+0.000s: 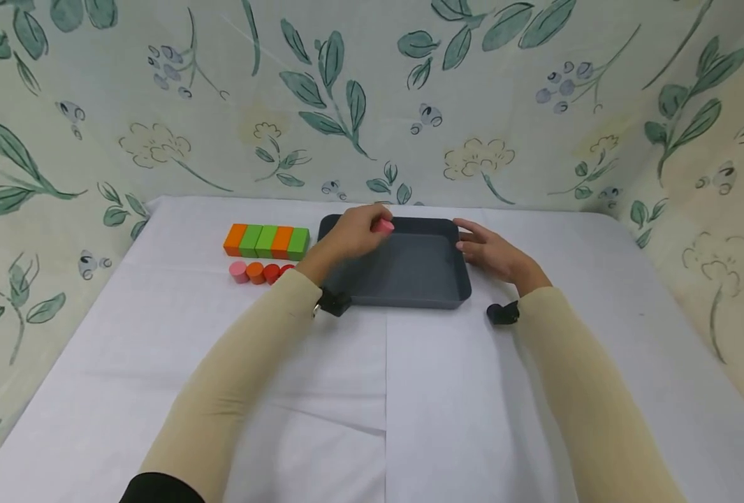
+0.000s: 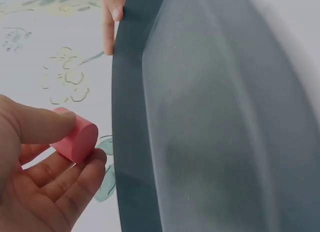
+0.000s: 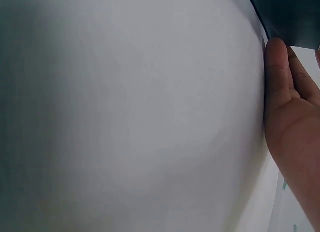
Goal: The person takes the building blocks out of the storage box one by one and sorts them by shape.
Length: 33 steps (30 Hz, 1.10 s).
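My left hand (image 1: 353, 234) is over the left part of a dark grey rectangular tray (image 1: 416, 269). Between its thumb and fingers it pinches a pink cylindrical block (image 1: 383, 226); the left wrist view shows the block (image 2: 80, 139) tilted, one flat end facing the tray wall (image 2: 132, 117). At the tray's right side, my right hand (image 1: 494, 255) rests with fairly straight fingers against the outer wall. In the right wrist view, the fingertips of this hand (image 3: 295, 106) touch the tray's corner (image 3: 292, 19). The visible tray floor is bare; my left forearm hides its near left corner.
Left of the tray stands a row of orange and green square blocks (image 1: 266, 242). In front of it is a row of short cylinders, pink (image 1: 239, 272), orange (image 1: 255, 273) and red (image 1: 272, 273), partly behind my left sleeve. A white cloth (image 1: 434, 391) covers the table; leaf-patterned fabric (image 1: 372, 126) hangs behind.
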Each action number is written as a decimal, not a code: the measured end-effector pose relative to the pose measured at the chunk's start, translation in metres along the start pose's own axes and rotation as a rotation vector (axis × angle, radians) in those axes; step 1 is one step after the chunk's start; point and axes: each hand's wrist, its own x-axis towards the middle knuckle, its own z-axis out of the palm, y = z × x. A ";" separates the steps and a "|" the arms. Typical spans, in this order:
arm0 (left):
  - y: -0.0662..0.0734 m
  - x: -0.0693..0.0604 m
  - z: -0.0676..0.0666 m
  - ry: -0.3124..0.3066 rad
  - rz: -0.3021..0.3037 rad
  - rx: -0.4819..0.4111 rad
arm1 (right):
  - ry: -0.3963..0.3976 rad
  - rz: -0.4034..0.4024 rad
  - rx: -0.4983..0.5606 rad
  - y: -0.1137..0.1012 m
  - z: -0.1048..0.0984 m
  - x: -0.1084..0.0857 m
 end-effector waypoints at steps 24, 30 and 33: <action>-0.051 -0.108 -0.048 0.091 0.003 -0.141 | 0.002 0.000 0.015 0.001 0.001 0.000; -0.077 -0.138 -0.061 0.141 -0.090 -0.070 | -0.006 -0.004 0.015 0.001 0.002 0.001; -0.088 -0.152 -0.067 0.188 -0.086 -0.049 | 0.007 0.007 0.005 0.001 0.001 -0.001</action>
